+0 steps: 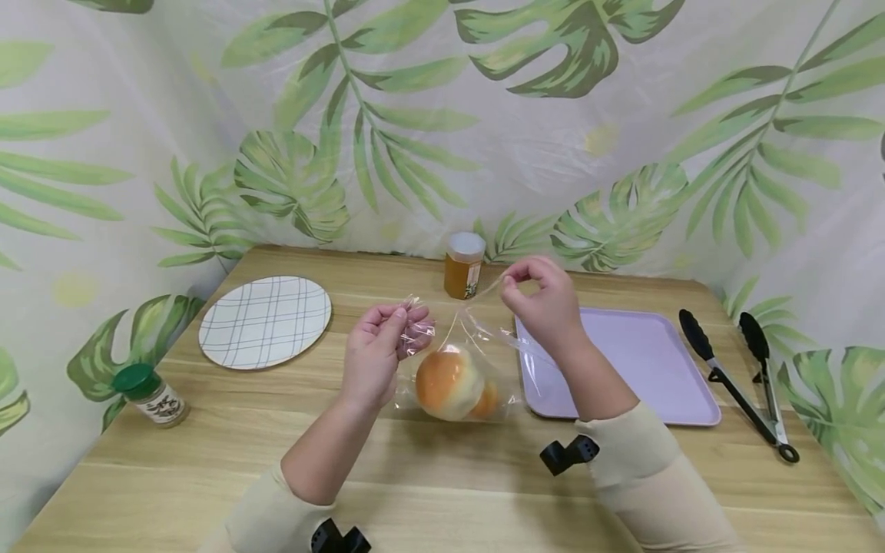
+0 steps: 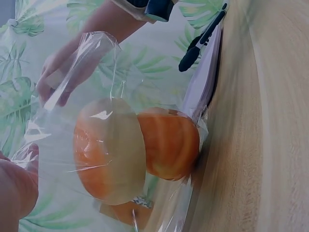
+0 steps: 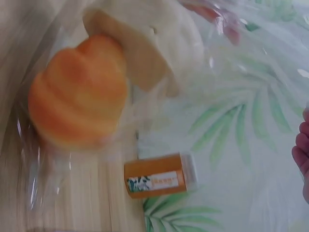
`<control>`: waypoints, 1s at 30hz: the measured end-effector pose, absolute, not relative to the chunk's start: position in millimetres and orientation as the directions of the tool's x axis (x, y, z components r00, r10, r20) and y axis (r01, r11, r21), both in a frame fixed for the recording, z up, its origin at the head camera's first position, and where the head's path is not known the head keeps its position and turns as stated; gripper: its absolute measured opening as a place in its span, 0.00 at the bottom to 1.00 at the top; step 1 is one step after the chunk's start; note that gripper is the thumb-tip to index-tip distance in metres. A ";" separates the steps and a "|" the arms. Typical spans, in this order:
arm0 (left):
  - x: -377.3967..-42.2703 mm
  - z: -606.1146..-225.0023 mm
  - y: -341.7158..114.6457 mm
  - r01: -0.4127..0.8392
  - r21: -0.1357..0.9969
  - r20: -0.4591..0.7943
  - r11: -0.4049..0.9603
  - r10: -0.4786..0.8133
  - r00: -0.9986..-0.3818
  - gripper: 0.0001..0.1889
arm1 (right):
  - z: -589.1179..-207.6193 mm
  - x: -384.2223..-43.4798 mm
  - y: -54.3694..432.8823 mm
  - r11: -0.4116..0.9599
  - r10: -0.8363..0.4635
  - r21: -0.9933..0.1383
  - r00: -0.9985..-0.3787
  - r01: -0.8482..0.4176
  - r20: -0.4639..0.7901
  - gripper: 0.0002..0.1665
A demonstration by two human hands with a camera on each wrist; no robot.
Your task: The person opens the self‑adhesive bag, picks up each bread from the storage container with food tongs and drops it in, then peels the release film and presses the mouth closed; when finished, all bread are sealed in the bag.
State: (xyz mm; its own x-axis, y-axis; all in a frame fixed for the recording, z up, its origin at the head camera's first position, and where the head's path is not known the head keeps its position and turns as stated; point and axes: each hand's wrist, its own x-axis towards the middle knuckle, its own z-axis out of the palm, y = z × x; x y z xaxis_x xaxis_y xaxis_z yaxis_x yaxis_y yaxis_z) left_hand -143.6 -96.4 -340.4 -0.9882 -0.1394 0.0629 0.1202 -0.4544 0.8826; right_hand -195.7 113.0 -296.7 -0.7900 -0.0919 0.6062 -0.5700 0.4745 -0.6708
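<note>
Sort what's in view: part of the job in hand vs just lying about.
In the job:
- left hand and right hand, both pinching the bag
- clear bag
- bun and second bun, inside it

Apparently just lying about:
- plate
- shaker
- jar
- tray
- tongs

Bright and evenly lit in the head view — soft shadows on the table [image 1: 415, 499], sharp glints along the plastic bag [image 1: 492, 357]. Dimmer and cooler from the left wrist, with white streaks of glare. Hazy from the right — blurred at the orange bun [image 3: 79, 94], slightly soft at the jar [image 3: 157, 176].
</note>
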 end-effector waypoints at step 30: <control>-146.4 -341.8 -110.5 0.134 0.865 0.060 -0.483 -0.167 -0.984 0.06 | -302.9 -182.1 232.8 0.518 0.342 -0.783 -0.756 -0.344 0.558 0.09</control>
State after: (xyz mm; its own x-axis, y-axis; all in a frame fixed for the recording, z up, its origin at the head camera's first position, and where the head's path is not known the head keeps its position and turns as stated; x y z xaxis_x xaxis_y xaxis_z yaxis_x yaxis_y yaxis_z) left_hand -146.4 -110.5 -341.8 -0.9842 -0.1666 0.0595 0.1341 -0.4831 0.8652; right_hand -182.1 232.8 -302.9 -0.7560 0.3416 0.5583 -0.3440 0.5184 -0.7829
